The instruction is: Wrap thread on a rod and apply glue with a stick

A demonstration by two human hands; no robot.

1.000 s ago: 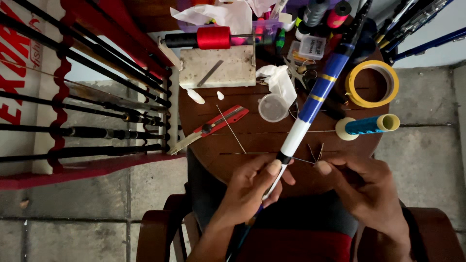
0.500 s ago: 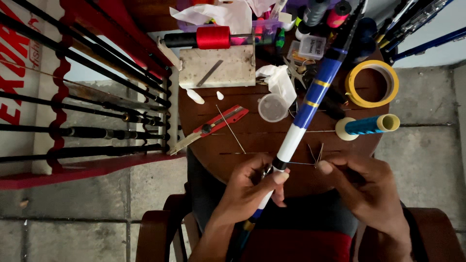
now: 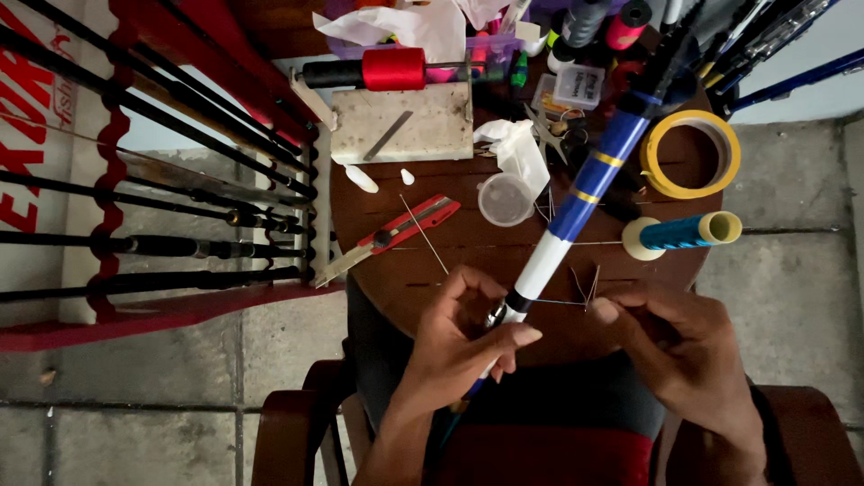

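Rod (image 3: 576, 211) among clutter (tape (image 3: 691, 155), cutter (image 3: 396, 234))

rod (image 3: 576, 202) butt hidden by left hand (image 3: 454, 346) — thread too thin

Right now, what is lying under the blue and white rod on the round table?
Under the blue and white rod lie the brown tabletop and a thin thread running toward the blue spool. Dark clutter near the yellow tape ring is partly covered, and the left hand hides the rod's lower end.
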